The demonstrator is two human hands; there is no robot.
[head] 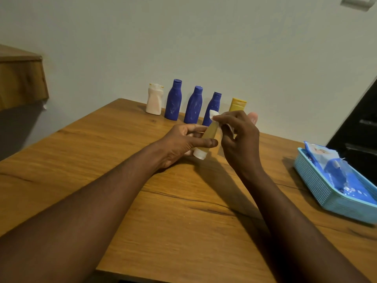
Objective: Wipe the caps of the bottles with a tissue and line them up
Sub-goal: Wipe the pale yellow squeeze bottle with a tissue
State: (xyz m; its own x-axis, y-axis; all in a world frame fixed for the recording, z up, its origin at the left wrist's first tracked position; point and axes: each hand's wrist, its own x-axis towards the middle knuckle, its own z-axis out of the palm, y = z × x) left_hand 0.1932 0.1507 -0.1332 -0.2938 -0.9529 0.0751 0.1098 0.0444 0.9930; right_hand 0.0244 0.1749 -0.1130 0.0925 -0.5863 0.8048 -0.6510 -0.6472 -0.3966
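- Head view, looking down over a wooden surface (142, 201) set against a pale wall
- Left hand (183, 144) just above the middle of the surface, wrapped round a small bottle (209, 136) with a see-through yellowish body, thumb across the near side, fingers behind
- Small bottle tilted, with its white cap (200, 154) at the low end, pointing toward the camera and close to the surface; touching or not, cannot tell
- Right hand (238, 139) just beside the left, pinching a white tissue (214, 115) between thumb and fingers, at the upper end of the small bottle, away from the white cap
- Behind both hands, near the wall, a row of five standing upright with narrow gaps: cream bottle (154, 102) at the left, then first blue bottle (173, 101), second blue bottle (193, 106), third blue bottle (214, 103), and yellow tube (237, 104) at the right
- Third blue bottle and yellow tube partly hidden by the right hand and the tissue
- At the right edge of the surface, well apart from the hands, a light-blue basket (326, 193) with a blue pack of wipes (342, 176) lying inside, a bit of white at its opening
- Wooden shelf (20, 82) on the far left, dark door (359, 123) on the far right
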